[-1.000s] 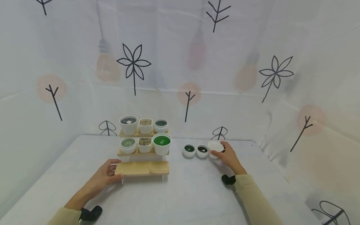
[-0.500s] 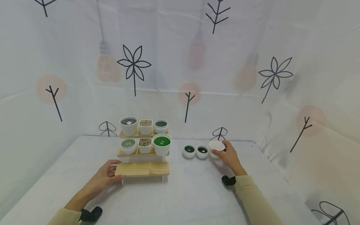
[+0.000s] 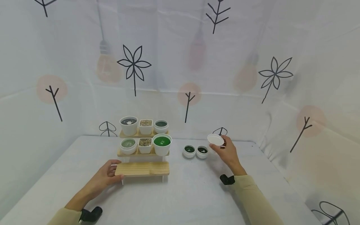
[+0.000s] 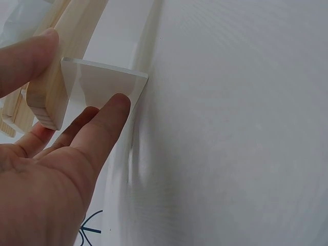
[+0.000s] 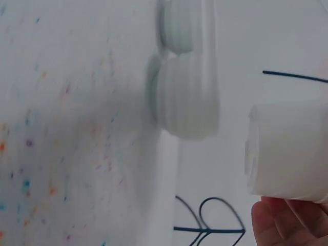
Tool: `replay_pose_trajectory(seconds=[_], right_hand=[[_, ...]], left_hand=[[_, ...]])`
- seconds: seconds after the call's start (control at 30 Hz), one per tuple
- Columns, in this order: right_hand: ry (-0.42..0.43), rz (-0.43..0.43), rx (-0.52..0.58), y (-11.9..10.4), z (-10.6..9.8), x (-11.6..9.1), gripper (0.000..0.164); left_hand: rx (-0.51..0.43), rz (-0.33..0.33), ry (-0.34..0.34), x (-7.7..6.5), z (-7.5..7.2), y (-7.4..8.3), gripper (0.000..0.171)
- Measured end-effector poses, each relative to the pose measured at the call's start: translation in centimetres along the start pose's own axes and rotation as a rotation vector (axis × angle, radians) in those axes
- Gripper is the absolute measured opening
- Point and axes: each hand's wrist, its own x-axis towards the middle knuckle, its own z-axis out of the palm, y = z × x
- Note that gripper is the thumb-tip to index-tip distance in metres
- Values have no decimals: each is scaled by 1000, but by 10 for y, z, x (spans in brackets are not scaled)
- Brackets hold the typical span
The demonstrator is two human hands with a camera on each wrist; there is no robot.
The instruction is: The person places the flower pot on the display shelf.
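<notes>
White and round, a cup (image 3: pixel 215 140) is pinched between the fingers of the right hand (image 3: pixel 228 154), held above the counter (image 3: pixel 194 193) near two small bowls (image 3: pixel 202 155). The left hand (image 3: pixel 104 175) has thumb and fingers clamped on the left end of a wooden stand (image 3: pixel 142 168), below six pots (image 3: pixel 162 147).

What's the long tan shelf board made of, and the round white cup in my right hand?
The shelf board: apparently wood, smooth and matte, with visible grain. The cup: likely plastic, smooth, satin-looking, with a thin rim, though ceramic is possible.
</notes>
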Motion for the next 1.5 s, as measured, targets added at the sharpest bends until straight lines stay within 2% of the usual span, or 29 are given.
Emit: replay_pose_trajectory(seconds=[0.27,0.57,1.03,1.5], right_hand=[[-8,-98,46,-25,6,-9,82],[6,-202,17,-48,12,-21,82],[-29,-378,26,-76,22,-38,78],[-77,-407,51,-97,33,-58,75]], left_hand=[[-2,7,-4,0,0,0,78],[-3,7,-9,1,-1,-2,77],[-3,19,-10,1,-1,-2,76],[-8,16,-12,0,-1,-1,77]])
